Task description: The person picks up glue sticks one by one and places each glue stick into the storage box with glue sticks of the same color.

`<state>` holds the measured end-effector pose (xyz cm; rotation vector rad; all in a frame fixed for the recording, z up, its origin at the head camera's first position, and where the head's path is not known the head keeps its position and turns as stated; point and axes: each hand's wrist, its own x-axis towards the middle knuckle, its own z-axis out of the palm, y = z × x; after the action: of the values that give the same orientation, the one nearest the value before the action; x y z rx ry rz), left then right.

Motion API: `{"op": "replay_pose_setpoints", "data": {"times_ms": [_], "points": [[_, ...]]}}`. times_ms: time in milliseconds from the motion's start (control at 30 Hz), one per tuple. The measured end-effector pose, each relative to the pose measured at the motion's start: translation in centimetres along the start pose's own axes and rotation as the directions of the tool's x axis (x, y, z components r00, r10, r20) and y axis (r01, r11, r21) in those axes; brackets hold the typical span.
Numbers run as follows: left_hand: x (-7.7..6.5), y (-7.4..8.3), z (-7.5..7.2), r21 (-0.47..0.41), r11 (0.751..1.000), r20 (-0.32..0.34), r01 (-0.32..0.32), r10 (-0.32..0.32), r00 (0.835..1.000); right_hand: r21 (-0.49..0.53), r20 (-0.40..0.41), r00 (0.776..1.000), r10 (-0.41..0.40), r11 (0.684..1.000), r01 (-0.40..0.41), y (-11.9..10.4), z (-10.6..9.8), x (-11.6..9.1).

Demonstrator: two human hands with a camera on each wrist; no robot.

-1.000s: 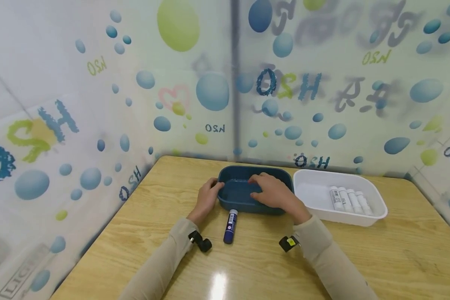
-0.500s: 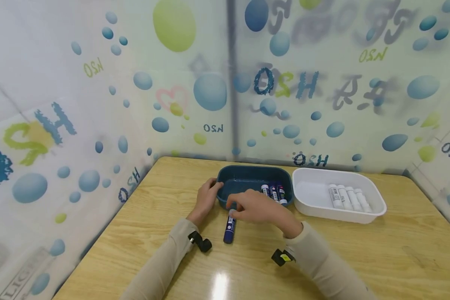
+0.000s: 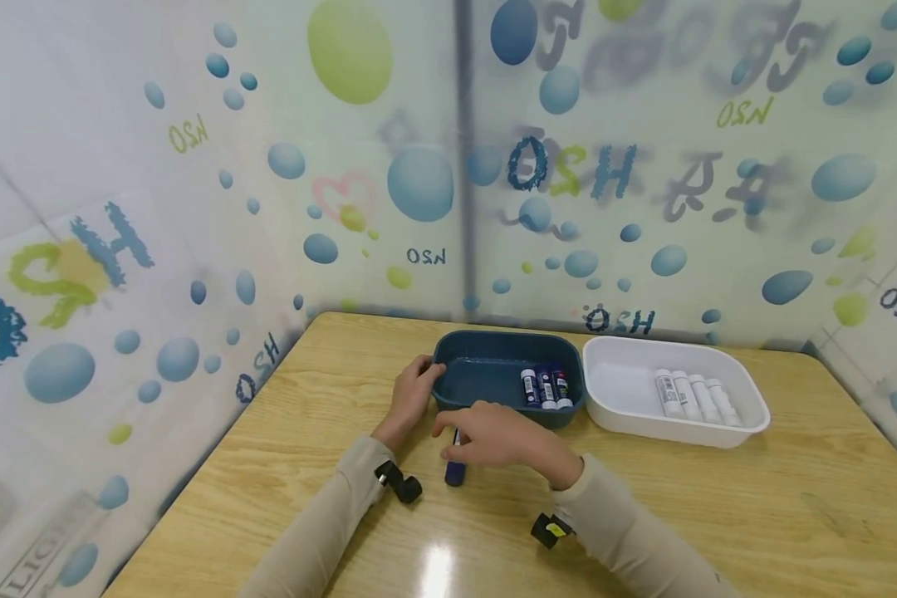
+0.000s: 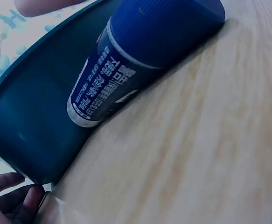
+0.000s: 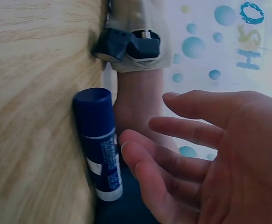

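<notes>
My left hand (image 3: 409, 392) holds the left end of a dark blue tray (image 3: 448, 379), its thumb over the rim. Just in front of that tray a blue glue stick (image 3: 455, 474) with a white end lies on the wooden table. Over it hovers my right hand (image 3: 493, 436), fingers apart and loosely bent, covering most of the stick in the head view. The right wrist view has the glue stick (image 5: 101, 149) beside the fingertips, with nothing held. Up close in the left wrist view, the glue stick's ribbed blue cap (image 4: 166, 28) is visible.
Inside the dark tray, at its right end, several blue glue sticks (image 3: 545, 389) lie side by side. A white tray (image 3: 665, 428) stands against its right side, with several white glue sticks (image 3: 698, 399) in it. A patterned wall (image 3: 583, 249) rises behind the table.
My right hand has come out of the dark tray and moved toward me, down over the loose glue stick. The glue sticks inside the tray are now uncovered. My left hand stays put.
</notes>
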<state>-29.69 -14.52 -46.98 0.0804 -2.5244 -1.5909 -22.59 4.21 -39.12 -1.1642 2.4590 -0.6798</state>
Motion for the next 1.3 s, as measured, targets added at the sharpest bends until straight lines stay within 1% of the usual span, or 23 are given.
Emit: {"op": "replay_pose_setpoints", "data": {"times_ms": [233, 433, 667, 900, 1133, 1300], "points": [[0.1, -0.2, 0.1, -0.001, 1.000, -0.008, 0.007, -0.007, 1.000, -0.015, 0.050, 0.999, 0.014, 1.000, -0.013, 0.0, 0.7, 0.2], [-0.1, 0.0, 0.0, -0.006, 1.000, -0.007, 0.017, -0.017, 1.000, -0.026, 0.068, 0.997, 0.027, 0.999, -0.025, 0.1, 1.0, 0.3], [0.0, 0.1, 0.0, -0.008, 1.000, -0.003, 0.017, -0.017, 1.000, -0.081, 0.075, 0.995, 0.065, 0.995, -0.059, 0.3, 1.2, 0.5], [0.2, -0.1, 0.0, -0.002, 1.000, -0.006, 0.014, -0.014, 1.000, -0.080, 0.089, 0.993, 0.071, 0.995, -0.064, 0.5, 1.3, 0.7], [0.4, 0.1, 0.0, 0.007, 1.000, -0.004, 0.019, -0.019, 1.000, -0.119, 0.082, 0.994, 0.068, 0.991, -0.058, 1.0, 1.4, 1.0], [0.3, 0.2, 0.0, 0.006, 1.000, 0.001, 0.025, -0.025, 1.000, -0.097, 0.079, 0.994, 0.078, 0.993, -0.070, 1.2, 1.6, 1.1]]}}
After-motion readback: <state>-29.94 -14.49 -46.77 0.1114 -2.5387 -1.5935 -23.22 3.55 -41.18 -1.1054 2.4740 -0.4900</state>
